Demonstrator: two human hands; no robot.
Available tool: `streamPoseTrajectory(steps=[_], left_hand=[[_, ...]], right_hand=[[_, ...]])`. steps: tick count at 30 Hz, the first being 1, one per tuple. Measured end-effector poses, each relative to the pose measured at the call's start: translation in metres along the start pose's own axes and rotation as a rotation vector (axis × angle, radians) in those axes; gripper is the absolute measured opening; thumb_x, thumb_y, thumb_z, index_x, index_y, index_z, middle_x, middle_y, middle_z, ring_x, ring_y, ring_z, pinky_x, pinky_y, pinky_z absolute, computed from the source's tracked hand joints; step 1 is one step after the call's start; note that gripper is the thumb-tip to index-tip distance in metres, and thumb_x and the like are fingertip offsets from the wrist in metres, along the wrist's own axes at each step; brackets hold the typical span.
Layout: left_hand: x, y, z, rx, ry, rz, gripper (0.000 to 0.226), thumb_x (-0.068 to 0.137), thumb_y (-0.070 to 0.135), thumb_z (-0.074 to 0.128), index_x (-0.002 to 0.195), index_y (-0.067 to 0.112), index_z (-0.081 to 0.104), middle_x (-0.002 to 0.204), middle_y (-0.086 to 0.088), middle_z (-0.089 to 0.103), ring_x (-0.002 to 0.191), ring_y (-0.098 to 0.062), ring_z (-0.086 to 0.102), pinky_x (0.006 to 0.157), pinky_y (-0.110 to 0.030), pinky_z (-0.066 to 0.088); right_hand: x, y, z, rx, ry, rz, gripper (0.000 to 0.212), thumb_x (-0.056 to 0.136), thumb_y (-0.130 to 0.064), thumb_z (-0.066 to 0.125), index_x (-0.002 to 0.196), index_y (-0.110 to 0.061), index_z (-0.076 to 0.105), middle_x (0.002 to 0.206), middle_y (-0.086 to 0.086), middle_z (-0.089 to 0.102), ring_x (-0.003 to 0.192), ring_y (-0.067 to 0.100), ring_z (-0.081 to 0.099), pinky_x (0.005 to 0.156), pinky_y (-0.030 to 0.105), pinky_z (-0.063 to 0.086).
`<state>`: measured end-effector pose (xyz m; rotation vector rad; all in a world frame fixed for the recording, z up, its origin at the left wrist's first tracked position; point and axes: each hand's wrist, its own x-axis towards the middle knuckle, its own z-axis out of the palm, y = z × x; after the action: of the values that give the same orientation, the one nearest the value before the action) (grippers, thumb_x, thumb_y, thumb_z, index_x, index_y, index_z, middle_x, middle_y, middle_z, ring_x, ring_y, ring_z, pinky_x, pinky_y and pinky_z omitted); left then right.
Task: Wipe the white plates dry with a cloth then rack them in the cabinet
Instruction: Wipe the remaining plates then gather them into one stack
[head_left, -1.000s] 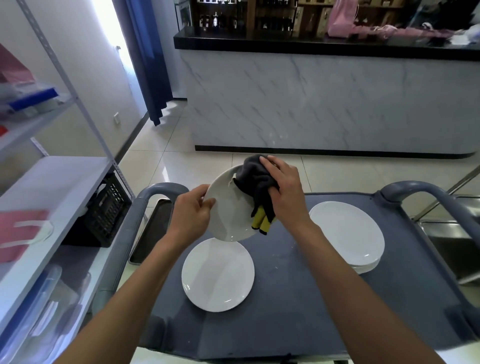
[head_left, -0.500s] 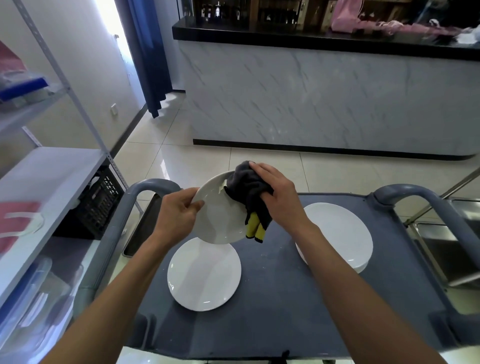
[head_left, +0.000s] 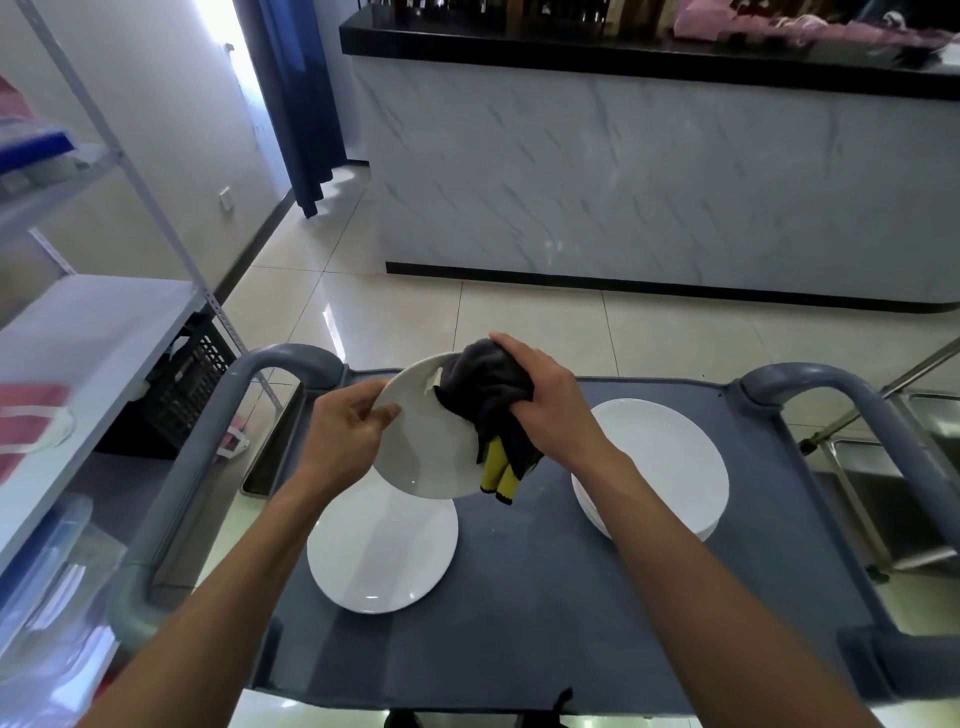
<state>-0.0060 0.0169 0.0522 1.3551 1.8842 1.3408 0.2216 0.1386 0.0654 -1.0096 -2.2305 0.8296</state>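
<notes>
Drying step, seen from the head camera. The left hand (head_left: 347, 434) pinches the near-left rim of a round white ceramic plate (head_left: 421, 441), held tilted above the grey cart top (head_left: 545, 597). The right hand (head_left: 545, 402) clamps a bunched dark grey cloth with yellow edging (head_left: 491, 410) against the plate's far-right face, so the wiped surface lies directly left of that grip. Below the left grip rests a second white plate (head_left: 382, 556); a white plate stack (head_left: 660, 462) lies just right of the right wrist, nearer that hand.

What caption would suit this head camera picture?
Left hand holds a white plate while right hand wipes it with a dark cloth.
</notes>
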Motion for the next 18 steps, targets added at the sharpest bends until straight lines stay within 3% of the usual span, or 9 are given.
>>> streamPoseTrajectory(steps=[4,8,12,18], left_hand=[[0.000,0.000,0.006,0.033,0.035,-0.007,0.026,0.090,0.003,0.067,0.107,0.020,0.078,0.086,0.002,0.075,0.078,-0.011,0.063,0.073,-0.029,0.051],[-0.004,0.005,0.011,-0.009,0.085,0.012,0.029,0.090,0.000,0.067,0.107,0.021,0.078,0.086,0.006,0.075,0.078,-0.007,0.063,0.072,-0.023,0.050],[-0.004,0.003,0.016,-0.007,0.058,-0.007,0.029,0.090,0.003,0.068,0.108,0.024,0.078,0.087,0.009,0.075,0.079,-0.010,0.064,0.075,-0.029,0.051],[-0.013,-0.002,0.026,-0.021,0.036,-0.032,0.027,0.094,0.008,0.066,0.104,0.029,0.078,0.091,0.010,0.076,0.085,-0.011,0.068,0.078,-0.035,0.055]], right_hand=[[-0.005,0.003,0.001,0.008,0.037,-0.019,0.073,0.082,0.011,0.052,0.147,-0.022,0.047,0.126,0.006,0.059,0.116,0.022,0.053,0.104,0.036,0.046],[-0.011,0.006,0.002,0.004,0.114,-0.048,0.074,0.081,0.013,0.051,0.146,-0.022,0.048,0.128,0.004,0.059,0.118,0.017,0.051,0.103,0.018,0.038],[-0.011,0.007,0.004,0.019,0.156,-0.047,0.072,0.073,0.015,0.048,0.136,-0.020,0.054,0.124,0.003,0.060,0.114,0.020,0.052,0.099,0.029,0.045],[-0.021,0.002,0.007,-0.017,0.200,-0.022,0.068,0.064,0.009,0.042,0.125,-0.016,0.060,0.116,0.001,0.055,0.110,0.022,0.048,0.083,0.025,0.045]])
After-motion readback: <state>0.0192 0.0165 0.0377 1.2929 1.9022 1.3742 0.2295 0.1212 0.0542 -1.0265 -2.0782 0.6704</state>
